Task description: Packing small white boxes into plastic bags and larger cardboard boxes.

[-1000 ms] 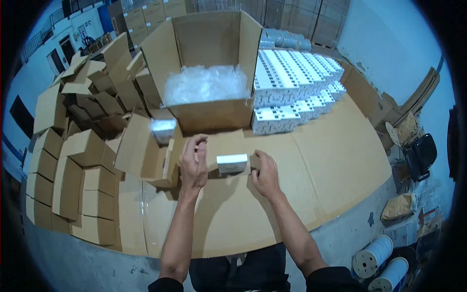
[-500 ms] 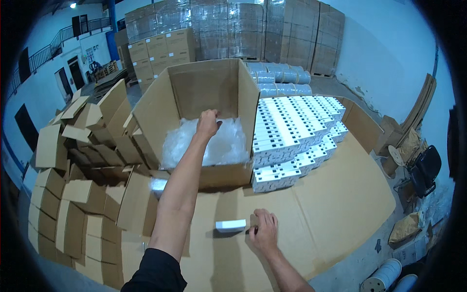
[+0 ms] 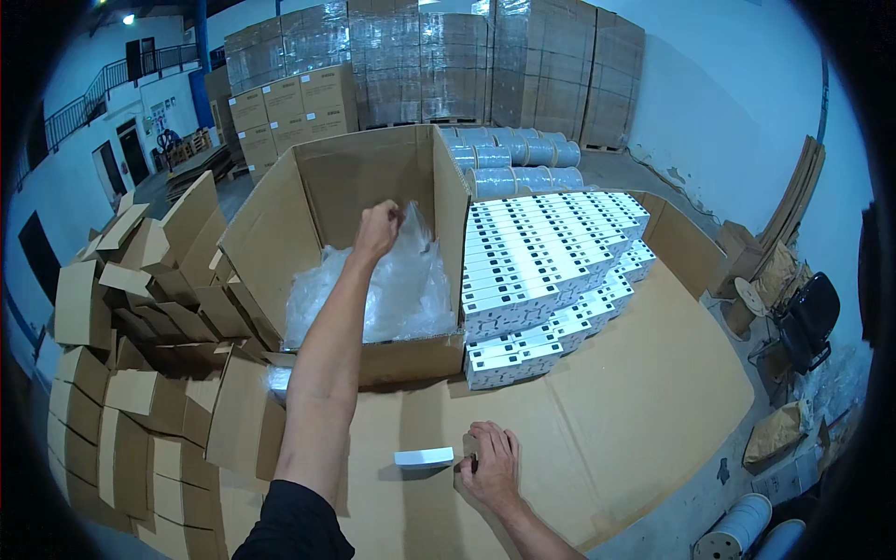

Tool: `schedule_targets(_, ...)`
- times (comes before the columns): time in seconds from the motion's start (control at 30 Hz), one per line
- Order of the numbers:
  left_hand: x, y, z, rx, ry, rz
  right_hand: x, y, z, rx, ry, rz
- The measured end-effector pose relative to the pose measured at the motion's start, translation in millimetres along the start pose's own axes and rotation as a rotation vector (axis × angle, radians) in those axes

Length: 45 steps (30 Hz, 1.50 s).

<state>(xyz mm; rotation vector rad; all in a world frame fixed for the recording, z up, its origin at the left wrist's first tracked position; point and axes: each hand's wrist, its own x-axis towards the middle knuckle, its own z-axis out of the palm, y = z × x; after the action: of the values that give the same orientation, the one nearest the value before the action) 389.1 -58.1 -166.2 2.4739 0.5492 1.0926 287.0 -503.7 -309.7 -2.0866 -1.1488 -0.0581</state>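
Over the large open carton (image 3: 411, 362), the left hand (image 3: 379, 229) is held with fingers drawn tight together, and by them a clear plastic bag (image 3: 413, 231) is pinched, raised in a peak above the loose heap of clear plastic (image 3: 373, 299). Lower down, the right hand (image 3: 492, 464) is rested half-curled on the cardboard sheet (image 3: 644, 392); whether anything is gripped in it cannot be told. Just left of its fingertips, the small white box (image 3: 424, 457) is seen lying on that sheet. To the carton's right, white boxes (image 3: 541, 252) with dark squares are stacked in rows; to its left, brown cartons (image 3: 79, 308) are piled. Farther back, wrapped spools (image 3: 532, 154) are ranged before film-wrapped carton stacks (image 3: 457, 65).
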Motion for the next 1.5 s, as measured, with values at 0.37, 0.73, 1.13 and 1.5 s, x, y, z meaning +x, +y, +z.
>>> schedule_targets(0.37, -58, 104, -126, -0.137, 0.559, 0.032, -11, 1, 8, 0.045, 0.001, -0.052)
schedule_targets(0.73, -386, 203, -110, -0.537, 0.352, -0.199, -32, 16, 1, 0.568, 0.087, 0.188)
schedule_targets(1.13, -483, 197, -64, -0.525, 0.18, -0.387, -106, -51, 12, 0.77, -0.163, 0.122)
schedule_targets(1.5, -485, 197, -79, -0.697, 0.014, -0.621, -110, -66, 9, 0.584, 0.177, 0.211)
